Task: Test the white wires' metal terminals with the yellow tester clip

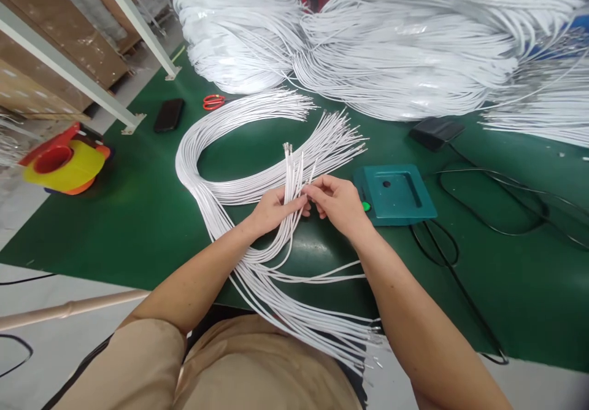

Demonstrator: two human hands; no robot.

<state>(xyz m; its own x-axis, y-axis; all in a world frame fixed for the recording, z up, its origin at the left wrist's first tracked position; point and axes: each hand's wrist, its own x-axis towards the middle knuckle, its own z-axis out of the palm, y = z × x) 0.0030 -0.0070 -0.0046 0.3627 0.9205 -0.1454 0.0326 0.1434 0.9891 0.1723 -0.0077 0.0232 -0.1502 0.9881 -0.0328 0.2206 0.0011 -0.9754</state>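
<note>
My left hand (pixel 272 210) is closed round a small bunch of white cables (pixel 293 174) that stands upright, metal tips at the top. My right hand (pixel 338 201) pinches one of these cables just to the right of the bunch. A long looped bundle of white cables (pixel 202 146) lies on the green table (pixel 138 213), curving from my lap up and round to fanned ends (pixel 340 134). A teal box with a recess and a green button (pixel 396 192) sits right beside my right hand.
Large heaps of white cables (pixel 391 48) fill the far side of the table. Red-handled scissors (pixel 213 101) and a black phone (pixel 169 115) lie at the far left. A black pedal-like box (pixel 435 132) and black cords (pixel 460 256) are at the right. Red and yellow reels (pixel 64 164) sit off the left edge.
</note>
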